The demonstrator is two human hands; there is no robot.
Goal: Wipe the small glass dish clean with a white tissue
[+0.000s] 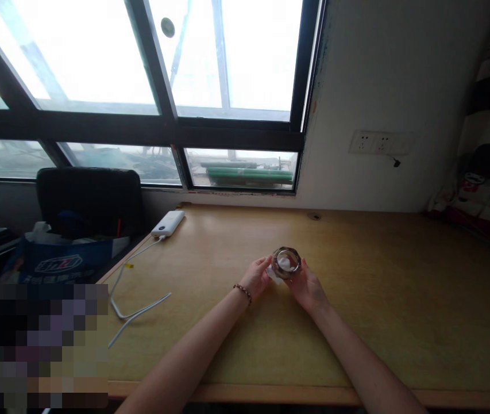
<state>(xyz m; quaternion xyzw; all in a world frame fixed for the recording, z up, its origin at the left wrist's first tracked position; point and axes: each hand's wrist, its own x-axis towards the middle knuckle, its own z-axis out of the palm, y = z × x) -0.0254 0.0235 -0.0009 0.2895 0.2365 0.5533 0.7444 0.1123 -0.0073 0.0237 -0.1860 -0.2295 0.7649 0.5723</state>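
Observation:
Above the table, near its middle, my two hands hold a round, faceted brown glass cup (278,271) with its open mouth tilted toward me. White tissue (275,276) shows inside the mouth and also pokes out at the lower left side. My left hand (257,277), with a beaded bracelet at the wrist, is closed on the left side of the cup and touches the tissue. Around the right and lower side wraps my right hand (307,286). Some fingertips are hidden behind the glass.
A white power bank (168,223) with a white cable (118,307) lies at the left edge of the wooden table (400,299). Beyond that edge are a black chair (89,192) and a blue bag (61,261). A wall with sockets (371,142) and a window stand behind.

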